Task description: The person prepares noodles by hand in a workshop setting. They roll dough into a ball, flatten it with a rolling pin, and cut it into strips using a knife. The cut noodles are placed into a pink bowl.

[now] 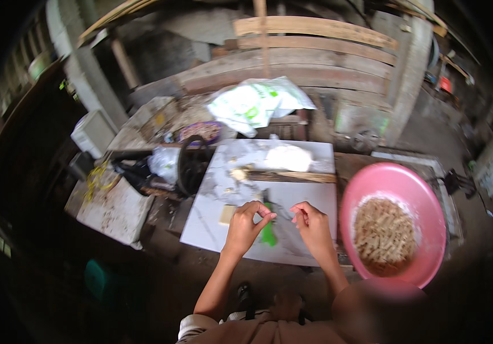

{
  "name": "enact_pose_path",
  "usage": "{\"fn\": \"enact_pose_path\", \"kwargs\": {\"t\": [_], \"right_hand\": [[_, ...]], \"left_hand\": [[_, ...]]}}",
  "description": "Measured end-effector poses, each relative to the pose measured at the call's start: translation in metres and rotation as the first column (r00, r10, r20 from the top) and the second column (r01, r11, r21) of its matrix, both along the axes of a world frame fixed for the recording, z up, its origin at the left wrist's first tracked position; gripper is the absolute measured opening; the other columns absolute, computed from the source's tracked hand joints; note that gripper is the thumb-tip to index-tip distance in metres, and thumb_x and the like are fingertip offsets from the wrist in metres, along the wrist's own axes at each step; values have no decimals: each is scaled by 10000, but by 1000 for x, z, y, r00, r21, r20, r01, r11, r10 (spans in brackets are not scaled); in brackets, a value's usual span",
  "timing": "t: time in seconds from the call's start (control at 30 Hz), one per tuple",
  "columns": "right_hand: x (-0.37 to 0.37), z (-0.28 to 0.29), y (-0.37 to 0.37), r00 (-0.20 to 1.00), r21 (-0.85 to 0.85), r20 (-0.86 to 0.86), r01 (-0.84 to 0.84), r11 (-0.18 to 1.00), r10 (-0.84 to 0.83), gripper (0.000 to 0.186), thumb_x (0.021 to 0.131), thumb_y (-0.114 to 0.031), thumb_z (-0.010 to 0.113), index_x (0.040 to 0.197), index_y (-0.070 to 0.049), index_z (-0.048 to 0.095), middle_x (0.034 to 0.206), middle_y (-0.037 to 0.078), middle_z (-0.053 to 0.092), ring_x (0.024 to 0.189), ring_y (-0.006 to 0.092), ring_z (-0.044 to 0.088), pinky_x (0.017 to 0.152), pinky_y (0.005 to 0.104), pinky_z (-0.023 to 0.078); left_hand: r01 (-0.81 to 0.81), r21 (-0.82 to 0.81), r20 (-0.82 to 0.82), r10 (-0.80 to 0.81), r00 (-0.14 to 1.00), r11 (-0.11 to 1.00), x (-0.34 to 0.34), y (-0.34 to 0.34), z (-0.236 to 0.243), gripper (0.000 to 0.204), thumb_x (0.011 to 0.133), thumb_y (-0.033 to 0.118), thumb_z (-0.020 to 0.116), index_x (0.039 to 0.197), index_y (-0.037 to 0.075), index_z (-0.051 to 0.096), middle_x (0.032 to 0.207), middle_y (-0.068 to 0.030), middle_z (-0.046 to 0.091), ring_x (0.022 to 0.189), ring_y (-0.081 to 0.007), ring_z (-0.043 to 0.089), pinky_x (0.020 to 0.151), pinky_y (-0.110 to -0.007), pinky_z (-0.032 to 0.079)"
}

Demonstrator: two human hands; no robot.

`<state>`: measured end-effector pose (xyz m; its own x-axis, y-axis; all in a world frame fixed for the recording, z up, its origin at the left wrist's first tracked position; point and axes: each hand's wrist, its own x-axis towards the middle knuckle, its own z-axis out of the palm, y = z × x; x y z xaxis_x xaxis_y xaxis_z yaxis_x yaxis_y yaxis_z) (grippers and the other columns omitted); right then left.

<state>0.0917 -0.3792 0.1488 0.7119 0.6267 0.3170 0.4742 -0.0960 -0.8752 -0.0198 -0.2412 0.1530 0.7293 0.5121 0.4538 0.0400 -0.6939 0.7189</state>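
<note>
Both my hands hover over the near part of a white marbled board [200,215], a short gap between them. The thumb and forefinger of my left hand [245,228] are pinched together; whatever they hold, if anything, is too small to name. My right hand [313,226] has its fingertips drawn together too, and their contents cannot be made out. Between and beneath the hands lies a tool with a green handle [268,234], partly covered by my left fingers. A pale yellowish block [227,214] rests beside my left hand. Farther back are a long wooden stick [292,176] and a white heap [290,157].
At the right stands a pink basin [435,221] with many pale, short pieces inside. Behind the board are a white and green plastic bag [252,106] and a purple bowl [215,135]. A dark wheel [193,166] adjoins the board's left edge. Wooden planks [315,57] close off the back.
</note>
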Motion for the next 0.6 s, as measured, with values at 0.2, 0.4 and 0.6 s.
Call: {"fn": "enact_pose_path", "kwargs": {"t": [0.2, 0.4, 0.6], "right_hand": [[-38, -70, 110, 979, -173, -56, -202, 964, 196, 101, 877, -26, 512, 903, -17, 609, 759, 115, 657, 638, 218, 638, 599, 326, 498], [-42, -141, 162, 989, -193, 122, -58, 979, 83, 196, 819, 45, 523, 967, -46, 615, 874, 144, 611, 727, 272, 620, 663, 359, 496], [-54, -147, 183, 979, -300, 200, 108, 948, -48, 172, 828, 2, 523, 969, -69, 591, 926, 179, 583, 825, 380, 604, 696, 461, 489]], "left_hand": [[-141, 84, -44, 145, 988, 986, -74, 102, -70, 121, 760, 42, 679, 867, 38, 623, 844, -94, 624, 822, -282, 582, 759, -384, 466], [-10, 108, -159, 27, 987, 994, -68, 147, -116, 280, 780, 3, 600, 1049, 78, 620, 1021, -119, 589, 979, -332, 519, 887, -413, 430], [72, 159, -175, -44, 984, 985, -38, 169, -143, 328, 765, -10, 559, 1075, 93, 583, 1032, -164, 520, 981, -355, 503, 885, -439, 429]]}}
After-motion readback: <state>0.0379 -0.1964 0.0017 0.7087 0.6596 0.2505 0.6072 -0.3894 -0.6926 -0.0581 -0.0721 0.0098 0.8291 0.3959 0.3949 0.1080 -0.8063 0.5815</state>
